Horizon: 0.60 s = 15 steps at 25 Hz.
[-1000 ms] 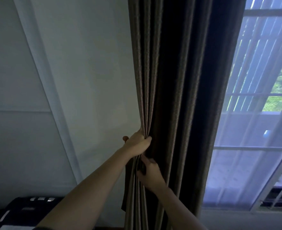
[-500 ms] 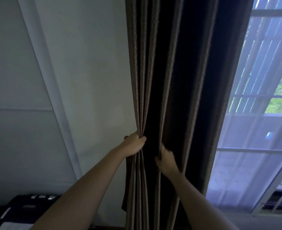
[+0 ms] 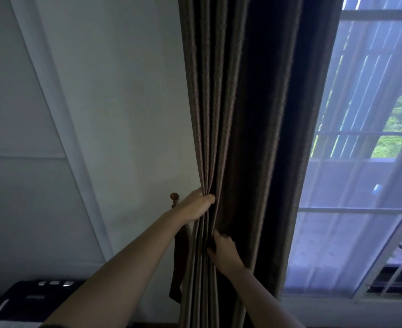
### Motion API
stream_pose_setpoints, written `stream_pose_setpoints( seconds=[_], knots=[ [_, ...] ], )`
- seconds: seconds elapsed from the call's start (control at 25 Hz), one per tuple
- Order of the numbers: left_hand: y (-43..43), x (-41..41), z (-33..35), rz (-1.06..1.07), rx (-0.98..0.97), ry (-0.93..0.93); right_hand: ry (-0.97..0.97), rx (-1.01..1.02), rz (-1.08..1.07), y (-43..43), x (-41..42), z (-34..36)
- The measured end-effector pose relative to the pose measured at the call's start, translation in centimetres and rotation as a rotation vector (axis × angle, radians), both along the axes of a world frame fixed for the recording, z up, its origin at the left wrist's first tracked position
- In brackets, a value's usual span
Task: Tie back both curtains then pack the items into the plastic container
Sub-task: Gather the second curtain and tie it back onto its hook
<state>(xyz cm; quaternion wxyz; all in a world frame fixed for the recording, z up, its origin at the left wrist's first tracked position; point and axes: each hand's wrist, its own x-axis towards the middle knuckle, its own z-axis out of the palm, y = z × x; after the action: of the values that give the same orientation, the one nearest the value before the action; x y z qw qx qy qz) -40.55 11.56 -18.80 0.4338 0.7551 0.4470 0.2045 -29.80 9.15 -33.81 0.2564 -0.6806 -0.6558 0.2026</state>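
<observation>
One dark brown curtain (image 3: 242,114) is hung between the white wall (image 3: 124,114) and the window (image 3: 372,102). Its gathered left pleats are gripped by the left hand (image 3: 198,207), with the arm stretched upward and the fingers wrapped round the fabric. Just below, folds are pinched by the right hand (image 3: 223,250), its fingers curled into the cloth. A wooden hook (image 3: 174,197) is seen beside the left hand, and a dark strap (image 3: 176,268) is hung beneath it.

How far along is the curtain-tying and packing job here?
Nothing looks finished. In hand: left hand grips the gathered dark brown pleated curtain, right hand holds folds lower down. Left: dark fabric strap hangs loose below the round wooden wall hook; tying and all packing remain.
</observation>
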Motion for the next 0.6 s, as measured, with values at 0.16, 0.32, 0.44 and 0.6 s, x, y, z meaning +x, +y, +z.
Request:
stream_pose_setpoints(
  seconds=[0.16,0.32,0.44,0.6],
  knots=[
    [-0.6,1.2,-0.1,0.014,0.004,-0.022,-0.033,-0.018,-0.014,-0.2,0.1,0.8],
    [-0.1,2.4,-0.8,0.011,0.094,-0.024,-0.105,-0.044,-0.035,-0.3,-0.5,1.6],
    [0.0,2.8,-1.1,0.058,0.192,0.036,-0.029,-0.1,-0.028,-1.2,-1.3,1.1],
    [0.0,1.9,-0.7,0.101,0.197,0.082,-0.082,0.595,-0.284,-2.4,1.8,3.2]
  ],
)
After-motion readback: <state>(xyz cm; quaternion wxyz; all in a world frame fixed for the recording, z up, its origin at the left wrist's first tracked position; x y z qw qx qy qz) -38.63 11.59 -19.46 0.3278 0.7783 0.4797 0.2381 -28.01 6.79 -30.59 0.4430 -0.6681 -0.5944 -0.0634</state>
